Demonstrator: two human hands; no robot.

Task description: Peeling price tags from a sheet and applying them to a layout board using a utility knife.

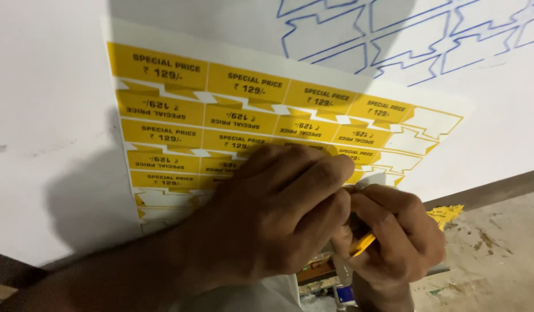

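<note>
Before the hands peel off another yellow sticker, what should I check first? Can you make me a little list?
1. Sticker sheet lies flat on the white table: ok.
2. Left hand presses on the sheet to steady it: ok.
3. Right hand has a firm pinch on the small yellow piece: ok, thumb and fingers close on it.
4. Piece fully free of the sheet: cannot tell, the left hand hides that spot.
5. Yellow stickers left to take: ok, several rows are full; blank outlines show at the right and bottom.
6. Peeled yellow scrap near the table edge is out of the way: ok.
</note>
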